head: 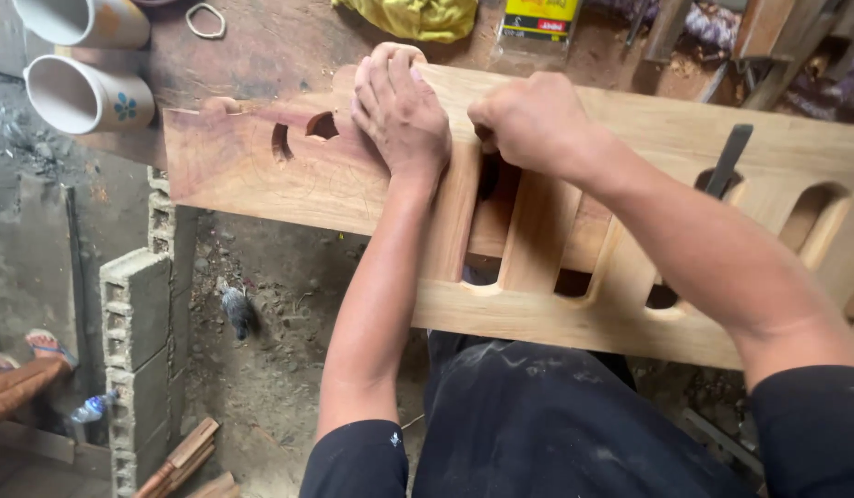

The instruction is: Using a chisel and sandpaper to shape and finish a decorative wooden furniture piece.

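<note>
Wooden slotted panel (537, 304), left hand (401, 111) flat on it, right hand (528, 120) clenched, two mugs (85, 92)

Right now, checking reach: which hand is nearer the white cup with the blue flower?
Left. The left hand lies flat on the board, closer to the cup; the right hand is farther right.

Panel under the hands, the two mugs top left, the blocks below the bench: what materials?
Slotted panel: bare, unfinished wood, pale to reddish, grain visible; left hand flat on it, right hand fisted at a slot. Mugs: probably glazed ceramic, smooth white, one with a blue flower. Blocks: likely concrete, grey, rough, hollow cores.
</note>
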